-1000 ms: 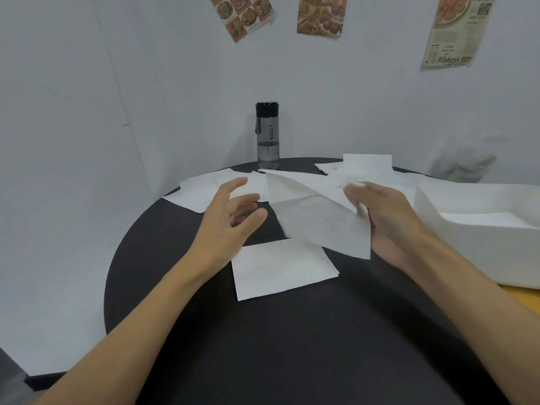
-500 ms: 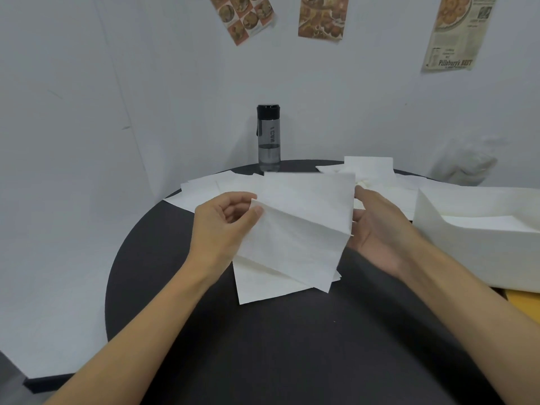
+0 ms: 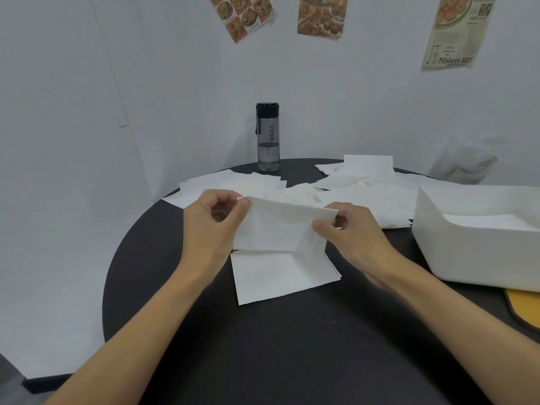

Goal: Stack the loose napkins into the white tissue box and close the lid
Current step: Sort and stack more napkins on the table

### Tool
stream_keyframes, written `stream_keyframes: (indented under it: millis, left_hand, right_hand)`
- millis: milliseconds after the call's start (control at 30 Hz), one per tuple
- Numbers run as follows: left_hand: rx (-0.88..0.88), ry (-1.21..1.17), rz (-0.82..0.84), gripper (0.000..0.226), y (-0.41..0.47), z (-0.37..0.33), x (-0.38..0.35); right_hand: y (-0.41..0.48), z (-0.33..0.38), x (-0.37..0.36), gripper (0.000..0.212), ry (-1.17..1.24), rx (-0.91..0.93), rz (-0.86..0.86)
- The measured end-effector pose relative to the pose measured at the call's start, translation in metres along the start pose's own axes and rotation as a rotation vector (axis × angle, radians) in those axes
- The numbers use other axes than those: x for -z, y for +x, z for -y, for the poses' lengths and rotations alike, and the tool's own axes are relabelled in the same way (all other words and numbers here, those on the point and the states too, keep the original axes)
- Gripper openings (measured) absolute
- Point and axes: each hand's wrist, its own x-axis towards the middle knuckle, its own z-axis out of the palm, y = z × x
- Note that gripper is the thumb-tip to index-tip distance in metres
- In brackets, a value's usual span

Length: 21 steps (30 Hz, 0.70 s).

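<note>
A white napkin (image 3: pixel 277 226) hangs upright between my hands over the round black table (image 3: pixel 263 340). My left hand (image 3: pixel 209 226) pinches its top left corner and my right hand (image 3: pixel 347 232) pinches its right edge. Its lower edge touches another napkin (image 3: pixel 283 276) lying flat on the table just below. Several loose napkins (image 3: pixel 359 182) are scattered across the far side of the table. The white tissue box (image 3: pixel 473 252) stands open at the right, with white paper inside it. No lid can be made out.
A dark water bottle (image 3: pixel 267 137) stands at the table's far edge by the wall. A yellow object (image 3: pixel 524 308) pokes in near the box at the right edge. A crumpled white bag (image 3: pixel 464 160) lies behind the box. White walls enclose the table closely.
The napkin held only by my right hand a second ago is now held by both hands, squared up and lowered onto the flat napkin.
</note>
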Motion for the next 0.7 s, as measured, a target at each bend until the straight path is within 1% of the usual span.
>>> stream_keyframes:
  millis: [67,133,200,233,300,333,400,467,533,633,700]
  left_hand:
    - [-0.042,0.052,0.006,0.005,0.000,-0.001,0.001]
    - [-0.070,0.043,0.032,0.007,-0.001,-0.003,0.001]
    - [-0.095,0.040,0.075,0.007,-0.004,-0.006,0.001]
    - [-0.101,0.041,0.099,0.006,-0.006,-0.008,0.000]
    - [-0.091,0.036,0.132,0.008,-0.008,-0.009,0.001]
    - [-0.074,0.034,0.154,0.007,-0.007,-0.007,0.002]
    - [-0.044,0.076,0.239,0.006,-0.007,-0.003,0.004]
    - [-0.053,0.213,0.361,0.013,-0.009,0.001,0.007]
    - [-0.065,0.324,0.435,0.017,-0.010,0.003,0.010]
    - [-0.052,0.350,0.435,0.020,-0.009,0.004,0.015]
    - [-0.044,0.358,0.448,0.021,-0.007,0.006,0.017]
  right_hand:
    - [0.001,0.002,0.001,0.013,-0.020,0.007,-0.051]
    - [0.003,0.002,0.002,0.015,0.049,-0.024,-0.041]
    - [0.005,0.000,0.003,0.027,0.142,-0.054,-0.035]
    - [0.005,-0.001,0.004,0.027,0.175,-0.067,-0.024]
    - [0.004,-0.002,0.006,0.014,0.195,-0.104,0.016]
    - [0.004,-0.003,0.006,0.019,0.166,-0.133,0.044]
    - [0.003,-0.005,0.006,0.038,-0.002,-0.185,0.092]
    - [0.003,-0.007,0.006,0.047,-0.117,-0.211,0.143]
    - [0.002,-0.008,0.005,0.046,-0.148,-0.209,0.175]
    - [0.002,-0.009,0.006,0.040,-0.143,-0.195,0.182]
    - [0.004,-0.013,0.006,0.039,-0.215,-0.168,0.225]
